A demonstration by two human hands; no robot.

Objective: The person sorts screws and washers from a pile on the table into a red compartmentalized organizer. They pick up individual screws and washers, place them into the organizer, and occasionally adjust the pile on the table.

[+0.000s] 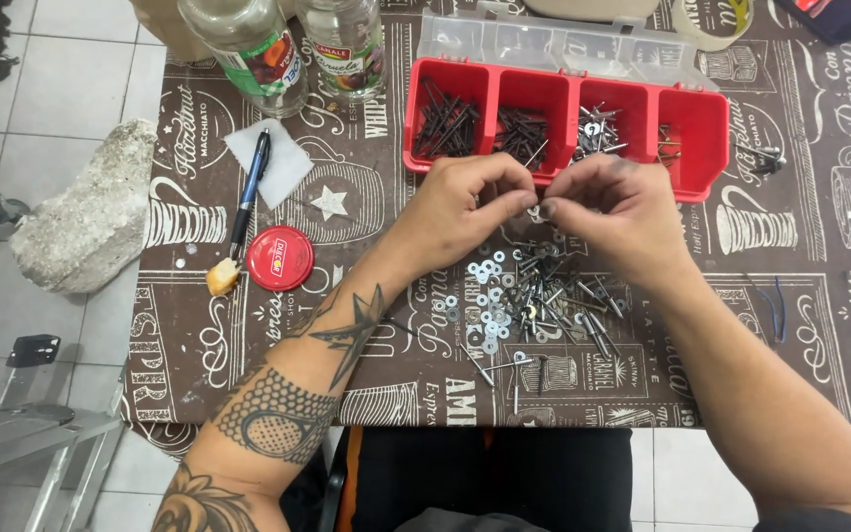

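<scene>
The counter [819,296], under a brown printed cloth, carries everything. At its far edge sits a red tray [701,128] with four compartments: dark nails in the two left ones, bright screws and small metal parts in the two right ones, and its clear lid [504,39] folded back behind. Two glass jars [248,44] stand far left, with a pen [248,192] on a white pad and a red cap [280,258] nearer the person.

Between tray and person lies a loose pile [534,300] of washers, screws and nails, washers mostly to the left, longer pieces to the right.

The left hand [465,207] and right hand [613,212] meet just above the pile, near the tray's front wall. Both are curled, fingertips pinched together on something tiny at the point where they touch; it is too small to tell what, probably a washer or screw from the pile.

Judging by this, the work goes best with the pinch kept low over the cloth, so a slip lands in the pile, one piece at a time, and like kept with like in each compartment.
</scene>
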